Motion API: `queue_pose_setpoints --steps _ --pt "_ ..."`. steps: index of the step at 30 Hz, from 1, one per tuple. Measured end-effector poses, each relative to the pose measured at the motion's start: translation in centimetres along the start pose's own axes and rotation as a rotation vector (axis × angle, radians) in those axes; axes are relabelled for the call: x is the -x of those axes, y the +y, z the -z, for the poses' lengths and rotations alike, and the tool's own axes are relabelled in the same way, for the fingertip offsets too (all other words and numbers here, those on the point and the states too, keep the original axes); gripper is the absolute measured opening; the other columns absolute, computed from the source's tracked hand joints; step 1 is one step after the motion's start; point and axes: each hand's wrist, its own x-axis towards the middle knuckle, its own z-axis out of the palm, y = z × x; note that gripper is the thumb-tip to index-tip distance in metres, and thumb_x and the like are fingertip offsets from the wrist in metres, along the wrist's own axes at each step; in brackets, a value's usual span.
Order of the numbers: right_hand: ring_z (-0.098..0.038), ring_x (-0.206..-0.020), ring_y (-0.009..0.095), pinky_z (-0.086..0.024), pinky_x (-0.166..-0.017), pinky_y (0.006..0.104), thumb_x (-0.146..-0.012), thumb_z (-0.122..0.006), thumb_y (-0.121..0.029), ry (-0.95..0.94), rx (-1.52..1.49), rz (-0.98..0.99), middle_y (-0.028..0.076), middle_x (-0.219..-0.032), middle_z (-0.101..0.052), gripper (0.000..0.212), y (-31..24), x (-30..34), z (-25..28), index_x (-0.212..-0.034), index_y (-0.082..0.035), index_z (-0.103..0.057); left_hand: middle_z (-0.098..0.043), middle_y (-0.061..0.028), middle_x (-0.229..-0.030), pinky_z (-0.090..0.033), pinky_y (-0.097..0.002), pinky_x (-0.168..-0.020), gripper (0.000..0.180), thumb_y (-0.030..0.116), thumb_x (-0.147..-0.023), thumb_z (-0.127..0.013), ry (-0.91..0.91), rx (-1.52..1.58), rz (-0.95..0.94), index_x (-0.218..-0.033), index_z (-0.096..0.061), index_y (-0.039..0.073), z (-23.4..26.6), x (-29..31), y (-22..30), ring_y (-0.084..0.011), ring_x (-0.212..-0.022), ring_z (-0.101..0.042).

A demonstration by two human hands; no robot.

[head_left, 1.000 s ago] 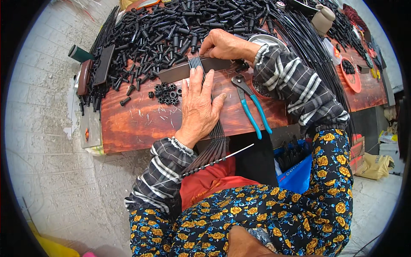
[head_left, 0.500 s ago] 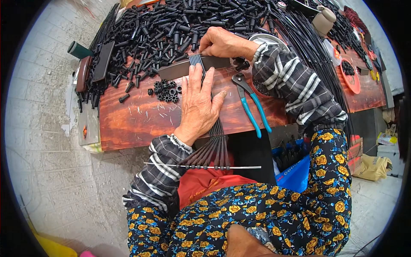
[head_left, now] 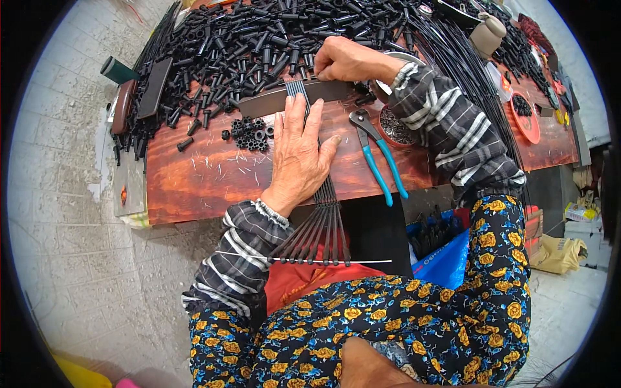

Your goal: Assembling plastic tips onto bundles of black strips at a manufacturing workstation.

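My left hand (head_left: 297,155) lies flat with fingers stretched over a bundle of thin dark rods (head_left: 315,239), pressing it to the table. The grey upper ends of these rods rest side by side across a dark flat bar (head_left: 265,103). Below the table edge the rods fan out, their lower ends strung along a thin pale wire (head_left: 370,261). My right hand (head_left: 349,59) is at the bar's top edge, just right of the rod ends. Its fingers are pinched together, and whatever they hold is hidden. Blue-handled pliers (head_left: 381,161) lie right of my left hand.
Black plastic tubular parts (head_left: 259,39) are heaped across the back. Small black toothed rings (head_left: 249,134) sit left of my left hand. A bowl of small bits (head_left: 394,126) is under my right forearm. Long black rods (head_left: 453,58) and an orange dish (head_left: 525,123) are to the right.
My right hand has moved a little to the right, away from the grey rod ends. The strung lower ends and wire appear slightly lower. My left hand stays in place.
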Motion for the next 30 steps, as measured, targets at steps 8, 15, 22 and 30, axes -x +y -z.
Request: queue_pose_setpoints --steps 8,15,22,30 --pt "-0.063 -0.074 0.034 -0.05 -0.067 0.0404 -0.071 -0.067 -0.018 0.194 0.214 0.064 0.015 -0.076 -0.065 0.019 -1.0 -1.3 -2.4 -0.084 -0.003 -0.07 -0.029 -0.0252 -0.144 -0.019 -0.054 -0.11 0.062 0.027 -0.085 -0.062 0.013 -0.001 -0.011 -0.137 -0.038 0.004 -0.1 0.1 -0.4 -0.0416 -0.137 -0.023" --pt "-0.067 -0.071 0.027 -0.052 -0.065 0.037 -0.064 -0.073 -0.021 0.184 0.194 -0.321 0.015 -0.075 -0.068 0.023 3.1 5.3 3.8 -0.081 -0.005 -0.072 -0.031 -0.0236 -0.144 -0.02 -0.0527 -0.11 0.06 0.025 -0.085 -0.062 0.002 0.024 -0.041 -0.137 -0.04 0.005 0.0 0.2 -0.6 -0.0399 -0.136 -0.026" --pt "-0.066 -0.067 0.028 -0.051 -0.062 0.0355 -0.063 -0.072 -0.016 0.198 0.253 -0.396 0.016 -0.071 -0.066 0.024 6.6 10.9 3.6 -0.078 0.001 -0.069 -0.031 -0.0221 -0.145 -0.019 -0.0518 -0.111 0.062 0.025 -0.085 -0.062 -0.006 0.006 -0.079 -0.138 -0.039 0.003 0.1 0.1 -0.6 -0.0377 -0.137 -0.026" --pt "-0.064 -0.067 0.034 -0.05 -0.061 0.0381 -0.07 -0.062 -0.009 0.294 0.347 -0.297 0.019 -0.069 -0.064 0.014 6.4 11.7 2.8 -0.076 0.002 -0.068 -0.031 -0.022 -0.145 -0.016 -0.0501 -0.112 0.064 0.031 -0.087 -0.057 -0.02 -0.113 -0.04 -0.137 -0.036 -0.004 -0.4 0.2 -0.4 -0.0362 -0.138 -0.024"
